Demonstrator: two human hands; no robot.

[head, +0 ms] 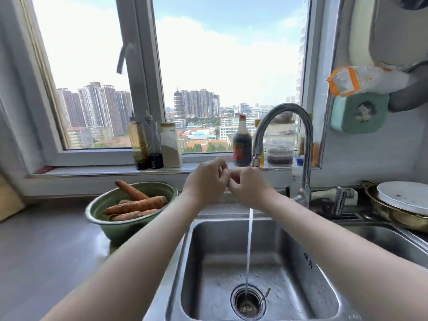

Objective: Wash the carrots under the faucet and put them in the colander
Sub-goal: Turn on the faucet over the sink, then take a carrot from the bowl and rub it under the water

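Sink (196, 246): steel basin nearest the camera, with its drain (247, 303) at the bottom middle.
Water (249, 246): a thin stream drops straight into the drain, appearing from under the right hand.
Left hand (206, 181): raised over the back of the sink, fingers curled inward, tips meeting the right hand's.
Right hand (249, 187): just beside the left and touching it, fingers likewise curled, right below the faucet's spout.
Grip: neither hand holds a carrot; the fingertips are blurred, so they seem only to rub one another, with nothing between them that I can make out.
Carrots (136, 205): several soiled ones lie piled in a green bowl (97, 218), one leaning up against its far rim.
Carrots to hands: left of the left hand and lower, apart from both hands and out of the stream.
Bowl: on the counter, just beside the sink's left edge.
Faucet (284, 110): a chrome gooseneck rising behind the sink's right corner and arching leftward over the hands.
Pan (389, 214): to the right of the faucet, carrying a white plate (405, 196).
Bottles (242, 144): in a row along the sill, behind the hands.
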